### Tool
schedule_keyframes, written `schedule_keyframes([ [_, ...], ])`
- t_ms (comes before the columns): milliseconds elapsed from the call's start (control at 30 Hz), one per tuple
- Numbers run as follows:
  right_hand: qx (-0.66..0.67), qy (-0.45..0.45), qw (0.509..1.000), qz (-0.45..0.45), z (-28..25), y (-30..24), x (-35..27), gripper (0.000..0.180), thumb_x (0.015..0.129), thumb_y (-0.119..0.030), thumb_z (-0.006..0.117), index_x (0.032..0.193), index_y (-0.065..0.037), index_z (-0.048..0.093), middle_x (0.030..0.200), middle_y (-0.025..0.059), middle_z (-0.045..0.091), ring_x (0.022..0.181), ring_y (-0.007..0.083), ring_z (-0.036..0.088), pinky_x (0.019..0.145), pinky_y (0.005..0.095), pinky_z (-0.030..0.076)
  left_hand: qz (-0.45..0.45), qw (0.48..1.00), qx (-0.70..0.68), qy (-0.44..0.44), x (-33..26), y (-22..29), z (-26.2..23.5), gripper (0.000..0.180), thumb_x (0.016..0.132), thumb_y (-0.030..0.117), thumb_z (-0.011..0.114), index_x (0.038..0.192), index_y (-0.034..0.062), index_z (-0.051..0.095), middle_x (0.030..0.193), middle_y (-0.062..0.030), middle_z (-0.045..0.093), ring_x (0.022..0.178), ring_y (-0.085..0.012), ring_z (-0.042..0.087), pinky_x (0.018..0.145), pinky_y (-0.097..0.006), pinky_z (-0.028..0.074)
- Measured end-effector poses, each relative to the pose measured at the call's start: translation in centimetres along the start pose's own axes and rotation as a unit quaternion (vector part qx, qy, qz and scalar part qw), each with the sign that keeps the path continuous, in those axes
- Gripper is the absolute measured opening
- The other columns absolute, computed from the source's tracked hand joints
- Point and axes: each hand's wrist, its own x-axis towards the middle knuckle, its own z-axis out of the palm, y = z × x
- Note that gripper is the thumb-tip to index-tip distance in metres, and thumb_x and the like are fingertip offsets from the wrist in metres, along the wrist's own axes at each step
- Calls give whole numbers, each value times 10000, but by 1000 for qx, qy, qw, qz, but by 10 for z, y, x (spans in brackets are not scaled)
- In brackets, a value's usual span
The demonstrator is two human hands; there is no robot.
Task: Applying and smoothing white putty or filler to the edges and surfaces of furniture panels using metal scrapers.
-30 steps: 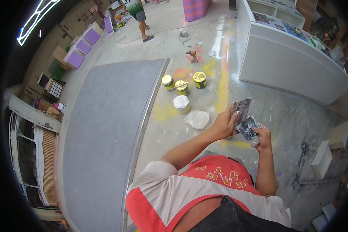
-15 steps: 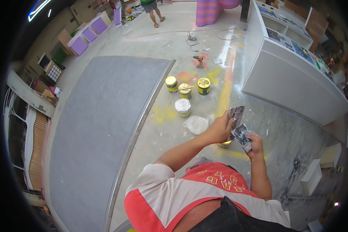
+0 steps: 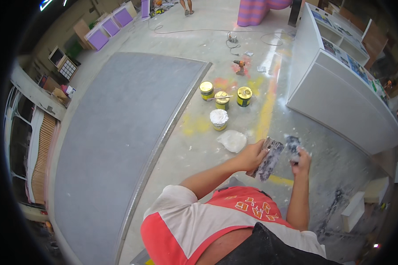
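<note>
My left hand (image 3: 253, 157) is closed on a flat rectangular putty scraper (image 3: 271, 158), its broad face smeared dark grey and whitish. To its right, my right hand (image 3: 301, 163) grips a smaller putty scraper (image 3: 292, 145), coated in grey-white residue and blurred by motion. A gap separates the two tools. Beyond my left hand a white, roundish sheet or bag (image 3: 232, 141) lies on the floor. Just past it stands a can (image 3: 219, 119) topped with a white, lumpy mass.
Several yellow-green cans (image 3: 244, 96) stand farther off, a stick (image 3: 220, 97) across one. A cordless drill (image 3: 239, 67) and a corded tool (image 3: 232, 39) lie behind. The large grey panel (image 3: 128, 132) fills the left; a white cabinet (image 3: 336, 95) stands right. Another person's legs (image 3: 187, 7) show far back.
My hands have moved apart: the right one shifted right with its scraper, while the left tilted its scraper and lowered it toward me. The far person moved mostly out of view.
</note>
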Motion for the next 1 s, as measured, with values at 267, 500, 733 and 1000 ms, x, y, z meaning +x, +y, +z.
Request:
schedule_keyframes([
  [267, 7, -109, 993, 46, 25, 23, -39, 95, 716, -36, 527, 806, -27, 556, 777, 74, 586, 696, 177, 589, 639, 285, 481, 87, 978, 15, 188, 7, -36, -4, 314, 850, 213, 456, 1053, -21, 408, 719, -232, 560, 676, -354, 569, 613, -399, 425],
  [500, -2, -20, 1000, 8, 25, 8, -20, 117, 758, -105, 515, 866, -83, 556, 773, 47, 580, 636, 136, 570, 501, 249, 415, -12, 999, -31, -38, -15, -13, -17, 354, 846, 216, 462, 1102, -19, 397, 774, -240, 569, 730, -349, 579, 653, -375, 435],
  [733, -28, -193, 981, 17, 28, 20, -55, 199, 780, -38, 496, 975, 0, 507, 869, 95, 591, 761, 172, 591, 674, 310, 485, -45, 988, -103, -104, 3, -32, -35, 376, 820, 250, 501, 1084, -16, 468, 896, -179, 587, 838, -257, 570, 727, -337, 430],
  [1000, 72, -152, 986, 6, 61, 33, -67, 194, 792, -40, 495, 977, 19, 500, 877, 108, 590, 773, 183, 597, 696, 319, 486, 5, 762, -623, -177, -6, -37, -23, 991, 648, 545, 641, 1370, 131, 104, 1356, -78, 242, 1221, -196, 291, 1006, -376, 225],
])
